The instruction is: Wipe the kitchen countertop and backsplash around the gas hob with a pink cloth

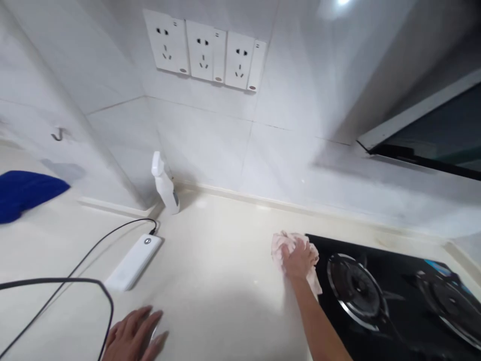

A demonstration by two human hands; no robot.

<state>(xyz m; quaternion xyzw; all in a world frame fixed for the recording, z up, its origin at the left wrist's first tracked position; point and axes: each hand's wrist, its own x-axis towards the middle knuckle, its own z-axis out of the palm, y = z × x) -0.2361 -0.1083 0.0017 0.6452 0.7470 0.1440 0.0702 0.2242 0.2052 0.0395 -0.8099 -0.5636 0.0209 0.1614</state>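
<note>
My right hand (299, 258) is pressed onto a crumpled pale pink cloth (281, 242), its fingers closed over it. The cloth lies on the cream countertop (225, 250), against the left back corner of the black gas stove (319, 245). At the lower left, my left hand (133, 335) rests on the counter with fingers spread and holds nothing. A white power bank (131, 263) with a black cable (108, 233) plugged into it lies just beyond the left hand.
A white spray bottle (165, 188) stands in the back corner by the tiled wall. At far left lies a blue cloth (30, 193). Three wall sockets (205, 52) sit above the counter, and a dark range hood (432, 130) juts out at upper right. Another thick black cable (75, 281) loops at lower left.
</note>
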